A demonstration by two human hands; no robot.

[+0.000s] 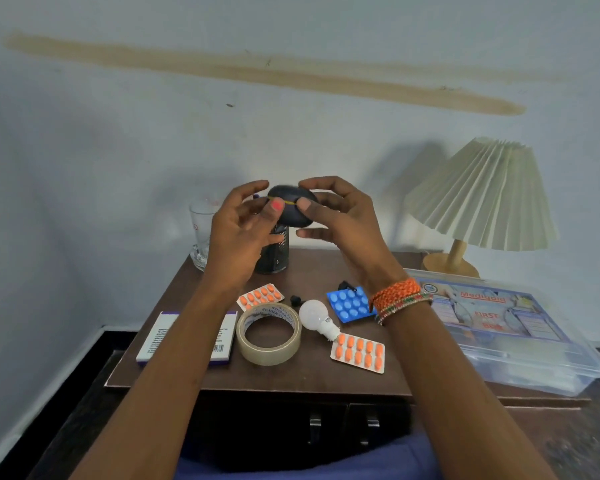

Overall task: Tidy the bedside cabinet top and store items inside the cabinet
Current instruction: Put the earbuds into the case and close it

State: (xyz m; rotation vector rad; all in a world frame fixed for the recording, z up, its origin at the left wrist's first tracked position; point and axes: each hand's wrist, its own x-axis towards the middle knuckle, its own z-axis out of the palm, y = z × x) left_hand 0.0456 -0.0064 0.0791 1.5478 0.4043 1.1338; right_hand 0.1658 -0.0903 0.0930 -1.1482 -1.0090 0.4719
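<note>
Above the counter (302,372), one dark pouch (293,209) is gripped by left hand (238,233) and right hand (340,220) fingers; below, three blister packs are counted: two orange (260,296) (358,353), one blue (351,304).

wall (153,133): pale, brown streak (257,72) | floor (596,427): dark, right

**One head-worn, wide-angle view**

The camera looks forward and slightly down, close over the bedside cabinet (302,375) filling the lower frame. The pale wall (291,98) it faces fills the upper half. Forearms enter from the bottom edge.
</note>
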